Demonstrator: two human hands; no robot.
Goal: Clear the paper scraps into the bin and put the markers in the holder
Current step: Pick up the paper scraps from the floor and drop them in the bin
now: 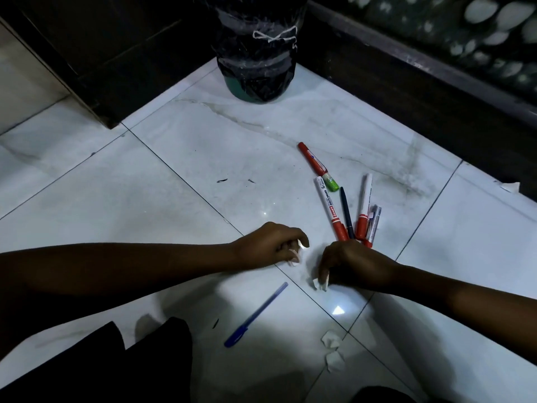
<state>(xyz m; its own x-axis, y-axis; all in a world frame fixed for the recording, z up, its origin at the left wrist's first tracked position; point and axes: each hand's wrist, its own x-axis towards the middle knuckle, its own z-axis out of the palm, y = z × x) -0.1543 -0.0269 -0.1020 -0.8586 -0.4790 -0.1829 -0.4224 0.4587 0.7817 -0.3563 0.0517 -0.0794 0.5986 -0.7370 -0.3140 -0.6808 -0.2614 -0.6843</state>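
My left hand (268, 245) is low over the white floor tiles, fingers curled around white paper scraps (297, 254). Close beside it, my right hand (350, 264) pinches another small paper scrap (320, 284) at its fingertips. Several markers (350, 212) lie fanned out just beyond my right hand, with a red marker (312, 159) and a green-capped one (331, 182) farther off. A blue pen (255, 315) lies near my knees. More torn scraps (334, 351) lie on the tile below my right hand. The bin (257, 48), lined with a black bag, stands in the far corner.
Dark wooden furniture (406, 80) borders the floor at the back and right, forming a corner around the bin. One white scrap (510, 186) lies by the right edge. My dark trouser legs (116, 370) fill the bottom of the view. No holder is in sight.
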